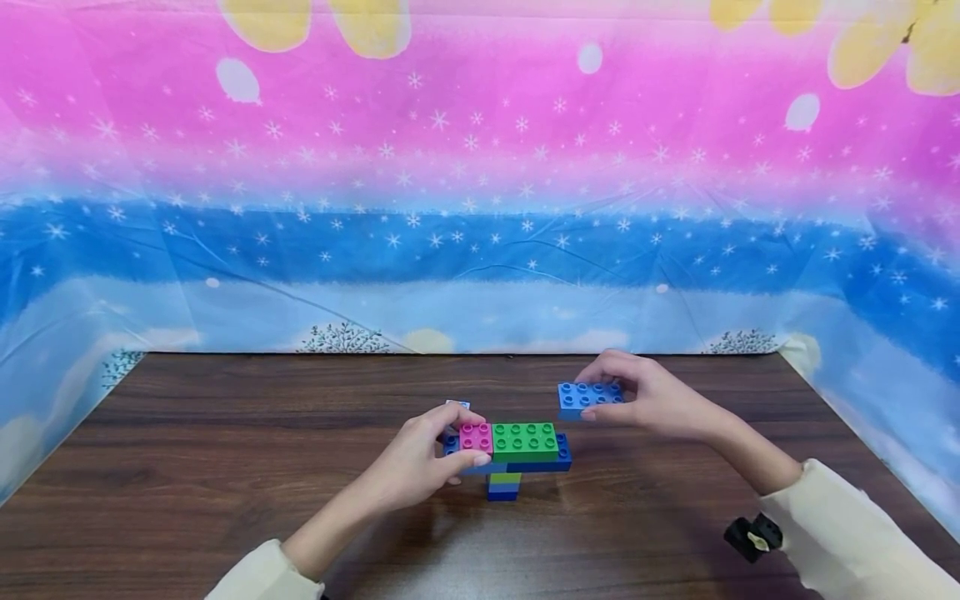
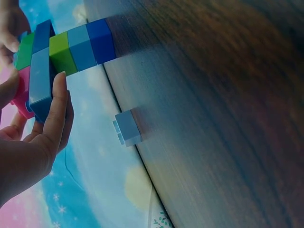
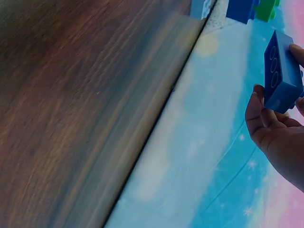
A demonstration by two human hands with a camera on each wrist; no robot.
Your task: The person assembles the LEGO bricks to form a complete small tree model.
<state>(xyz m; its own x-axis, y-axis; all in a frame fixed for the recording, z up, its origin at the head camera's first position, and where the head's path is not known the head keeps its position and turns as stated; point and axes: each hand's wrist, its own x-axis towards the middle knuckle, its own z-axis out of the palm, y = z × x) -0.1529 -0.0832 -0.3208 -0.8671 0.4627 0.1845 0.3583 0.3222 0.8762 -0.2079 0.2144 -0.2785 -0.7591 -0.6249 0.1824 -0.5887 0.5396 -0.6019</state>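
A toy brick structure stands on the table like a T, its stem [image 1: 503, 487] of blue, light blue and lime bricks. Across its top lie dark blue and lighter blue bricks, carrying a pink brick [image 1: 476, 439] and a green brick [image 1: 523, 442]. My left hand [image 1: 411, 457] grips the left end around the pink brick, with fingers against the blue brick [image 2: 41, 85] below. Up and to the right of the structure, my right hand [image 1: 651, 395] pinches a loose blue brick [image 1: 576, 402], studs up, apart from the green one.
A light blue brick [image 2: 129, 127] sits on the wooden table [image 1: 187, 467] behind the left hand. A patterned cloth [image 1: 480, 250] hangs along the back and sides. A small black object [image 1: 752, 537] shows by the right sleeve.
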